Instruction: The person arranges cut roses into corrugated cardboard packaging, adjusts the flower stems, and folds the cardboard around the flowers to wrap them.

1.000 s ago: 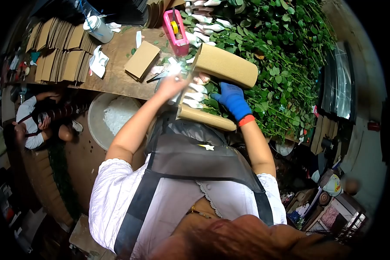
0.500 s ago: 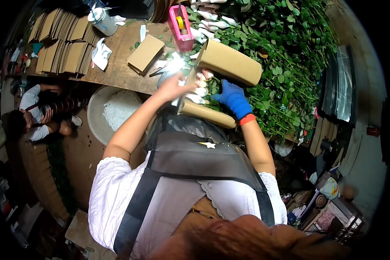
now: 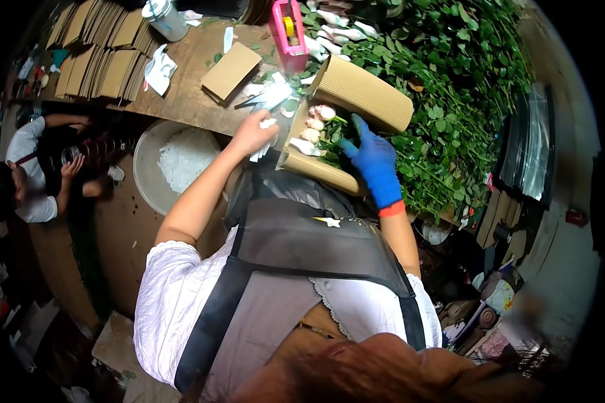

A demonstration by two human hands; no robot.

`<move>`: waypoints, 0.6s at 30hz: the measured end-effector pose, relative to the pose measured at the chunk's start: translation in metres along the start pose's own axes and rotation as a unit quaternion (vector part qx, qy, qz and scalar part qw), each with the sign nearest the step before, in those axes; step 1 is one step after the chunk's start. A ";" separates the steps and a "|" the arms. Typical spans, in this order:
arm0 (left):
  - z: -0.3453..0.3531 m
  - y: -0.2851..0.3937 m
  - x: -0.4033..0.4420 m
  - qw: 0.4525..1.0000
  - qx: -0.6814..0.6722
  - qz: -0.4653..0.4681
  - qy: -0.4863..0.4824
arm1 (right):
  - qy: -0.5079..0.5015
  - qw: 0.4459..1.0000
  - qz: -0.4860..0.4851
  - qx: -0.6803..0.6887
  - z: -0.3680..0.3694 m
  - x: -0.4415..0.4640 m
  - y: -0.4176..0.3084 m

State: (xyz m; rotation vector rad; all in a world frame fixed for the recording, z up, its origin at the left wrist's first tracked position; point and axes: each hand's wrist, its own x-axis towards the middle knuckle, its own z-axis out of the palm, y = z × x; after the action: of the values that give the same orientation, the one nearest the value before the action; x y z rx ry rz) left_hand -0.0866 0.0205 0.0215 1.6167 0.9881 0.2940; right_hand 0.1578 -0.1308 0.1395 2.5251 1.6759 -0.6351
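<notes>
My left hand (image 3: pixel 252 134) is closed around crumpled white wrapping (image 3: pixel 267 140) near the table's front edge. My right hand (image 3: pixel 375 161) wears a blue glove with a red cuff. Its thumb and fingers are spread over green stems, and it grips nothing that I can see. Between the hands, several pale pink and white roses (image 3: pixel 314 124) lie in a row on a sheet of corrugated cardboard (image 3: pixel 366 94). The far side of the sheet curls up behind them, and its near edge (image 3: pixel 319 173) curls in front. One near bloom (image 3: pixel 304 146) has a white covering.
A pink tape dispenser (image 3: pixel 289 40) stands behind a cardboard stack (image 3: pixel 231 72) and scissors (image 3: pixel 265 98). Leafy stems (image 3: pixel 444 114) are heaped at right. More cardboard (image 3: pixel 91 70), a white cup (image 3: pixel 165 20) and a white-filled tub (image 3: pixel 148 191) are at left, with another person (image 3: pixel 37 168) below.
My left hand has drawn back toward the table edge, and white wrapping now shows in it. My right hand has shifted slightly right and toward me, off the roses' stems, with fingers spread.
</notes>
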 end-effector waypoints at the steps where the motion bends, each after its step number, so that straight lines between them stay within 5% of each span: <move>1: 0.003 0.014 -0.005 0.999 0.026 -0.002 -0.029 | -0.011 0.999 -0.025 0.033 -0.006 -0.002 -0.004; 3: 0.010 0.035 -0.003 0.982 0.114 -0.002 -0.150 | -0.030 0.985 -0.101 0.136 -0.003 -0.003 -0.008; 6: 0.029 0.023 0.006 0.979 0.022 -0.013 -0.200 | -0.144 0.977 -0.156 -0.029 0.021 0.013 -0.013; 13: 0.057 0.012 -0.014 0.997 -0.074 -0.001 -0.029 | -0.150 0.972 -0.156 -0.086 0.044 0.026 -0.017; 18: 0.006 -0.014 -0.036 0.960 -0.197 -0.122 0.156 | -0.149 0.960 -0.207 -0.118 0.043 0.028 -0.020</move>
State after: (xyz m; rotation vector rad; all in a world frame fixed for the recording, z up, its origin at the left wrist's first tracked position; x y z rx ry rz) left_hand -0.1112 -0.0103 0.0182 1.0924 1.2661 0.5513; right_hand 0.1354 -0.1096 0.0937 1.8242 2.0299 -0.7435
